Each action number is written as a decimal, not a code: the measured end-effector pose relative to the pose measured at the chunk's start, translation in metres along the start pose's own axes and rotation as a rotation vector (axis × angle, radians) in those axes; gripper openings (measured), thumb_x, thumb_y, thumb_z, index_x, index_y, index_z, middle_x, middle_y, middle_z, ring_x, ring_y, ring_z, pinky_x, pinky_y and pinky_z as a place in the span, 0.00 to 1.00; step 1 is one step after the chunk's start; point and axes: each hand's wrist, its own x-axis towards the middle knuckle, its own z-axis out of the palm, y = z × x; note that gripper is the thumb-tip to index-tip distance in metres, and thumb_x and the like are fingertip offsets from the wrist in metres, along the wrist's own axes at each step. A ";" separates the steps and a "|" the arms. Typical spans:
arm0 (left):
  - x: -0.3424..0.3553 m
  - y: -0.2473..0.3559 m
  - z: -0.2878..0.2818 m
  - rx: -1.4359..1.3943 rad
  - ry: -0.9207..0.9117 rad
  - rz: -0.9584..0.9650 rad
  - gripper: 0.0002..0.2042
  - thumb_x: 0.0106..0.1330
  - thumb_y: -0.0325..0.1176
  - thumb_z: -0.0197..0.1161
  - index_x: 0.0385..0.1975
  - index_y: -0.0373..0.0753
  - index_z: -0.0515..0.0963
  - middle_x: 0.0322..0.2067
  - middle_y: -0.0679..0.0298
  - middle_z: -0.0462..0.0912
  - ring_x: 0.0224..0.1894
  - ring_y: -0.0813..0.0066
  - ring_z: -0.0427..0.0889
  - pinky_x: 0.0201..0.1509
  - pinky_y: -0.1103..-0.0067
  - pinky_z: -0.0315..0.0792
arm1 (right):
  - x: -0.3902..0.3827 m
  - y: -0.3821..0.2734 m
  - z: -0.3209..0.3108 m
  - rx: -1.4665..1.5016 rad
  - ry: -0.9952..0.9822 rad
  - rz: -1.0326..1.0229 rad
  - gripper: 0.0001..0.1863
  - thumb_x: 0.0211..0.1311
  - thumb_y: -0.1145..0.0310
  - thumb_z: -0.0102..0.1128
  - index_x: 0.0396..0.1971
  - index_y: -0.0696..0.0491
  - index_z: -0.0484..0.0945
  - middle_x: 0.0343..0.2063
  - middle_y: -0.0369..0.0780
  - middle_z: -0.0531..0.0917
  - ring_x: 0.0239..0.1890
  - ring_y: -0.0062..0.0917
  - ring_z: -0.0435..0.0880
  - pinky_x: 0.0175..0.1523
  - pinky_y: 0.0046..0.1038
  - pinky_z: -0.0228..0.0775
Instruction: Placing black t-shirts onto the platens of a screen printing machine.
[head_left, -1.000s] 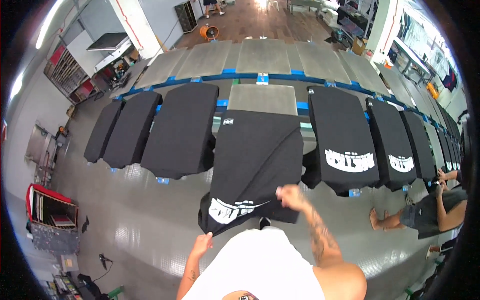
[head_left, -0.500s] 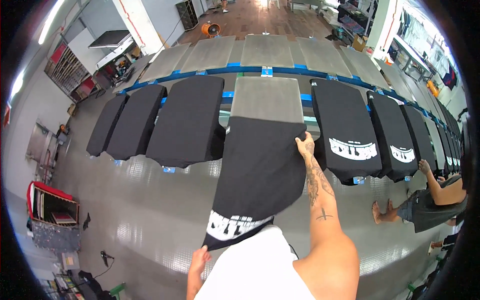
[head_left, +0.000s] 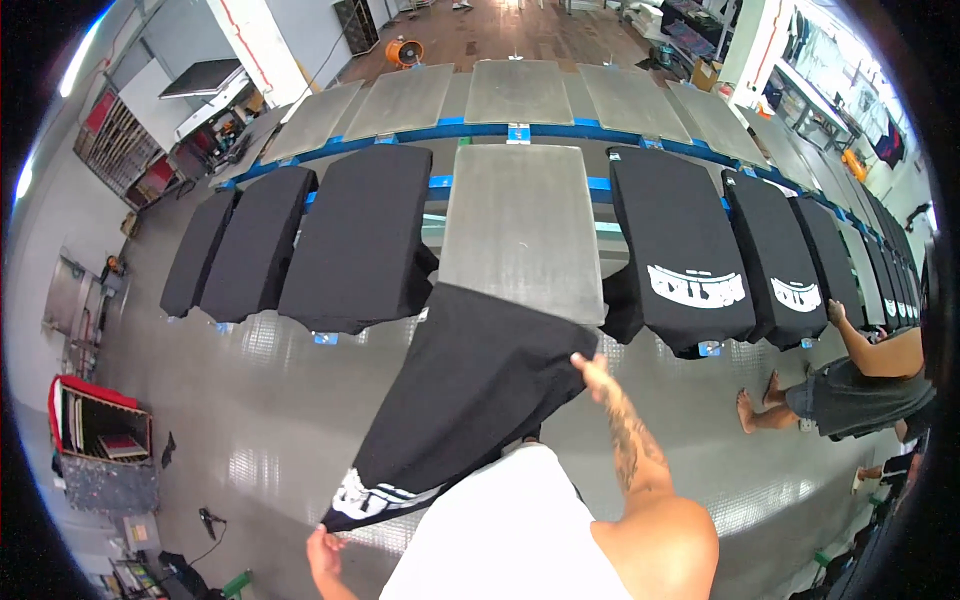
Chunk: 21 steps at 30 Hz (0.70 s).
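Nearby, draped garments point(head_left: 360, 235) flank the bare board point(head_left: 518, 220) beyond the held shirt point(head_left: 455, 390).

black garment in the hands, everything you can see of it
The black garment looks like creased fabric with a white print at its lower end. It slants, its upper edge overlapping the near end of the grey board. The left hand pinches its lower left corner; the right hand holds its upper right side.

Ahead of you, an orange drum fan point(head_left: 404, 52) stands on the wood-plank floor point(head_left: 560, 38). To your left are a red-topped open box point(head_left: 95, 389) and, on grey flooring point(head_left: 235, 420), a dark pistol-shaped tool point(head_left: 208, 519). To your right stands a barefoot co-worker point(head_left: 850, 403), a cardboard box point(head_left: 704, 75) farther off.
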 end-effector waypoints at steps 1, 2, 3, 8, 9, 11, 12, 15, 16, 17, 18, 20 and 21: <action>0.016 0.010 -0.008 0.063 0.042 -0.005 0.21 0.65 0.42 0.54 0.10 0.42 0.63 0.09 0.66 0.61 0.14 0.70 0.65 0.27 0.68 0.69 | -0.011 0.010 -0.001 -0.138 -0.055 0.010 0.33 0.56 0.48 0.61 0.48 0.64 0.72 0.41 0.47 0.81 0.42 0.33 0.80 0.48 0.35 0.72; 0.026 0.014 -0.023 0.118 0.114 -0.008 0.21 0.65 0.43 0.54 0.10 0.40 0.64 0.09 0.65 0.61 0.14 0.67 0.66 0.26 0.67 0.69 | -0.045 -0.003 0.016 -0.038 -0.106 -0.132 0.35 0.55 0.44 0.60 0.42 0.66 0.75 0.37 0.47 0.82 0.38 0.32 0.81 0.44 0.35 0.73; 0.047 0.016 -0.033 0.594 0.245 0.156 0.21 0.64 0.43 0.54 0.12 0.38 0.66 0.09 0.62 0.63 0.16 0.63 0.69 0.27 0.65 0.68 | -0.060 -0.005 0.029 -0.124 -0.253 -0.136 0.34 0.56 0.43 0.59 0.38 0.66 0.77 0.36 0.49 0.82 0.40 0.33 0.82 0.43 0.37 0.73; -0.002 0.134 0.190 0.874 -0.273 0.854 0.34 0.50 0.33 0.68 0.58 0.32 0.63 0.61 0.54 0.61 0.62 0.57 0.64 0.66 0.67 0.57 | -0.230 -0.142 0.081 -0.801 -0.980 -0.570 0.32 0.63 0.46 0.49 0.22 0.66 0.76 0.22 0.55 0.79 0.29 0.40 0.82 0.34 0.38 0.71; -0.039 0.154 0.252 0.734 -0.503 0.915 0.32 0.50 0.31 0.66 0.57 0.31 0.65 0.59 0.53 0.66 0.62 0.59 0.65 0.66 0.68 0.57 | -0.237 -0.140 0.089 -0.722 -1.011 -0.801 0.32 0.64 0.47 0.47 0.20 0.66 0.75 0.20 0.54 0.77 0.26 0.38 0.81 0.32 0.38 0.70; -0.058 0.158 0.290 0.618 -0.890 0.910 0.26 0.50 0.29 0.64 0.51 0.29 0.70 0.51 0.52 0.74 0.57 0.61 0.71 0.62 0.70 0.61 | -0.249 -0.154 0.086 -0.700 -1.095 -1.028 0.29 0.66 0.51 0.49 0.18 0.64 0.73 0.17 0.51 0.75 0.25 0.34 0.80 0.32 0.35 0.69; -0.049 0.151 0.295 0.646 -1.039 0.857 0.22 0.51 0.29 0.63 0.47 0.29 0.73 0.45 0.52 0.79 0.53 0.62 0.75 0.58 0.71 0.66 | -0.241 -0.162 0.082 -0.715 -1.103 -1.031 0.29 0.66 0.51 0.49 0.18 0.64 0.73 0.17 0.51 0.75 0.25 0.34 0.80 0.32 0.35 0.69; -0.034 0.137 0.274 0.609 -0.642 0.709 0.13 0.62 0.36 0.60 0.34 0.29 0.77 0.22 0.61 0.77 0.26 0.72 0.75 0.33 0.78 0.68 | -0.196 -0.179 0.072 -0.231 -1.007 -0.800 0.18 0.62 0.58 0.57 0.27 0.61 0.78 0.23 0.45 0.80 0.30 0.29 0.82 0.37 0.30 0.72; -0.038 0.140 0.271 0.533 -0.561 0.695 0.14 0.64 0.37 0.58 0.33 0.29 0.76 0.20 0.63 0.75 0.25 0.75 0.72 0.32 0.79 0.67 | -0.171 -0.182 0.069 -0.123 -0.873 -0.623 0.14 0.60 0.61 0.60 0.31 0.59 0.80 0.25 0.43 0.82 0.32 0.28 0.82 0.39 0.29 0.73; -0.042 0.139 0.270 0.438 -0.489 0.721 0.16 0.65 0.40 0.58 0.32 0.28 0.76 0.21 0.64 0.74 0.26 0.77 0.72 0.32 0.79 0.66 | -0.127 -0.178 0.072 -0.230 -0.583 -0.823 0.15 0.58 0.61 0.60 0.38 0.56 0.81 0.29 0.41 0.83 0.34 0.27 0.82 0.43 0.29 0.74; -0.044 0.139 0.271 0.344 -0.421 0.744 0.18 0.65 0.42 0.57 0.32 0.28 0.76 0.22 0.65 0.73 0.27 0.78 0.71 0.32 0.79 0.66 | -0.074 -0.173 0.071 -0.316 -0.411 -0.810 0.20 0.57 0.57 0.60 0.44 0.55 0.79 0.36 0.45 0.83 0.40 0.32 0.82 0.47 0.31 0.73; -0.045 0.143 0.273 0.297 -0.378 0.706 0.22 0.65 0.47 0.58 0.31 0.27 0.76 0.25 0.65 0.73 0.30 0.78 0.70 0.34 0.80 0.64 | 0.033 -0.155 0.068 -0.727 0.020 -0.900 0.27 0.58 0.52 0.58 0.53 0.52 0.73 0.50 0.49 0.76 0.51 0.39 0.75 0.55 0.36 0.68; -0.044 0.148 0.275 0.273 -0.382 0.737 0.23 0.64 0.49 0.58 0.31 0.27 0.76 0.27 0.64 0.73 0.31 0.77 0.70 0.35 0.80 0.63 | 0.064 -0.158 0.068 -0.799 0.026 -0.771 0.30 0.58 0.49 0.56 0.57 0.51 0.69 0.56 0.50 0.69 0.57 0.42 0.68 0.59 0.41 0.62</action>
